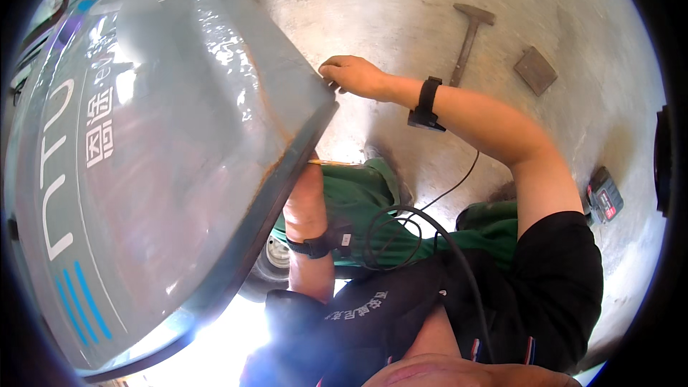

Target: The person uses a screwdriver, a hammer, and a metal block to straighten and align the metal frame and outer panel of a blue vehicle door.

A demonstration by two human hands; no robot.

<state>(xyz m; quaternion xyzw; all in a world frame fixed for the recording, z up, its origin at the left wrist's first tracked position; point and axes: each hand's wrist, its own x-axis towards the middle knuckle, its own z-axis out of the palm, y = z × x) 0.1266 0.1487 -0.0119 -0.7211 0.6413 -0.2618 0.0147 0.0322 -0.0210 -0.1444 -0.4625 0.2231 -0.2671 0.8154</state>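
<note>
A grey vehicle panel [193, 172], apparently a door, fills the left side, with white lettering, blue stripes and a brownish line along its edge. My right hand [356, 77] is at the panel's far right corner, its fingers curled closed against the edge. A black watch is on that wrist. My left hand [308, 172] reaches up behind the panel's near edge; its fingers are hidden there, so what they touch does not show. A thin yellowish strip [334, 163] sticks out beside it. A black band circles the left wrist.
On the concrete floor beyond my right arm lie a hammer [474, 18] and a square, rusty-brown plate [536, 70]. A dark tool or battery pack [605, 195] stands at the right. A black cable [459, 244] loops across my green trousers; a wheel [276, 254] shows below the panel.
</note>
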